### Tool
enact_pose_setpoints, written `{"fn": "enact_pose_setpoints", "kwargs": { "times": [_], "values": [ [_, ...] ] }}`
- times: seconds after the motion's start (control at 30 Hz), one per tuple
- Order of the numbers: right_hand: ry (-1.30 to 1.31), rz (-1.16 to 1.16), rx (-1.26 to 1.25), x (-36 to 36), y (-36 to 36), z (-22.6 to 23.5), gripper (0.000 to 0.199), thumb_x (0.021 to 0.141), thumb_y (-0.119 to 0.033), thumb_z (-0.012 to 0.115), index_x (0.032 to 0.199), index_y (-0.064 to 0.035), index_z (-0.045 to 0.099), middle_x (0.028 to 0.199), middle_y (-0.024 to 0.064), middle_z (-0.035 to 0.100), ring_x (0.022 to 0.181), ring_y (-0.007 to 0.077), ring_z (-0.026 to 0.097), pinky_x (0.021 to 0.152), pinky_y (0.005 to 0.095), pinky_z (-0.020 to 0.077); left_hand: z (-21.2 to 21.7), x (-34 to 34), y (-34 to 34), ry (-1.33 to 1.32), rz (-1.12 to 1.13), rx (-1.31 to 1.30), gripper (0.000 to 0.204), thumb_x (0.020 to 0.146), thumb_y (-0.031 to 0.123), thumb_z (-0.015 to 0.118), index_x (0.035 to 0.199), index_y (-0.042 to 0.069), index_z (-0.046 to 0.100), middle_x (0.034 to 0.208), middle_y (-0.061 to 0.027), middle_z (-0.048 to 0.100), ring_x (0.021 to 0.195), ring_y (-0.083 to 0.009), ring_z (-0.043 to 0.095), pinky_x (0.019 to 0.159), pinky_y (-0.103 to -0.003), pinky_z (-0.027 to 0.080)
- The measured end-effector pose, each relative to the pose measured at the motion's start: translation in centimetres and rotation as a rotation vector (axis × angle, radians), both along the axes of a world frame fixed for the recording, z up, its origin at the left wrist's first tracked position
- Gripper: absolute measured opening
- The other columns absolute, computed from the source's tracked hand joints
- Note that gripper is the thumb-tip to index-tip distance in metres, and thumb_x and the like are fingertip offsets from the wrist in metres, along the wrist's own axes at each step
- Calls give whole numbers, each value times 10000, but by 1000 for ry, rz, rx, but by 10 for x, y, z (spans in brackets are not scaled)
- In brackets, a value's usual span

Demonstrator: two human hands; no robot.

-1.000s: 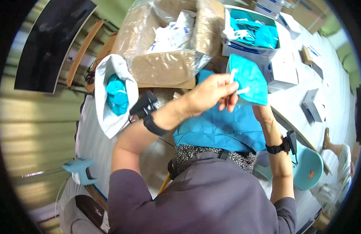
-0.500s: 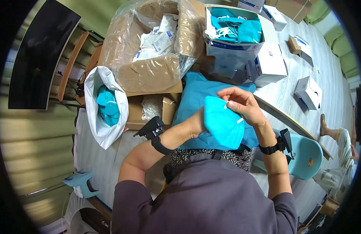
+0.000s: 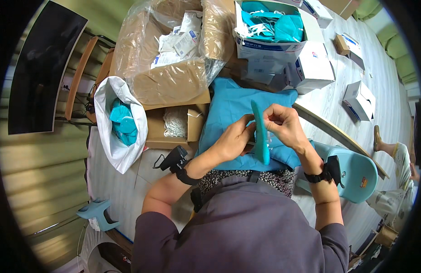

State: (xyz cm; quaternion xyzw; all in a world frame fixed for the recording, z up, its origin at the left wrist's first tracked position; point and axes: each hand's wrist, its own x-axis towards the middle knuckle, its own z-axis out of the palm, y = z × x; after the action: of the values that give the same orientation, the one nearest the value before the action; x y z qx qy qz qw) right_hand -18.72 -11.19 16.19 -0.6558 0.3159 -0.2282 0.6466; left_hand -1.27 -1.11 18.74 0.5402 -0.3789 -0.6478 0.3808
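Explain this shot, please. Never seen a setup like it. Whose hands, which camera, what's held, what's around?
No robot here: a person works with two bare hands, a black device strapped to each wrist. The view is from a fisheye camera on the person's head, looking down, so straight edges bend and picture left is the person's left.

The left hand holds a teal mask, seen nearly edge-on. The right hand has its bent fingers at the other face; what exactly they pinch isn't clear.

Below the hands lies blue cloth. Beyond are a plastic-lined carton of white packets and a white box of more teal masks. At left, a white sack also holds teal masks.
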Motion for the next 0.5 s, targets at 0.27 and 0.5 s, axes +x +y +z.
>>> {"fn": "enact_pose_setpoints", "kwargs": {
  "times": [0.27,0.5],
  "values": [
    [48,137,-190,-3,4,20,182,909,-179,666,881,0,641,799,-2,638,743,30,509,641,213,448,-20,3,5,-190,70,-196,260,986,259,594,874,29,548,642,21,486,569,-35,431,490,-241,383],
    [-237,-116,680,-9,35,17,209,945,-175,600,815,-30,678,644,-36,566,536,57,487,482,244,375,-6,2,19,-155,43,-293,320,941,181,661,710,42,488,637,58,434,613,-25,375,501,-243,354]
  ]
}}
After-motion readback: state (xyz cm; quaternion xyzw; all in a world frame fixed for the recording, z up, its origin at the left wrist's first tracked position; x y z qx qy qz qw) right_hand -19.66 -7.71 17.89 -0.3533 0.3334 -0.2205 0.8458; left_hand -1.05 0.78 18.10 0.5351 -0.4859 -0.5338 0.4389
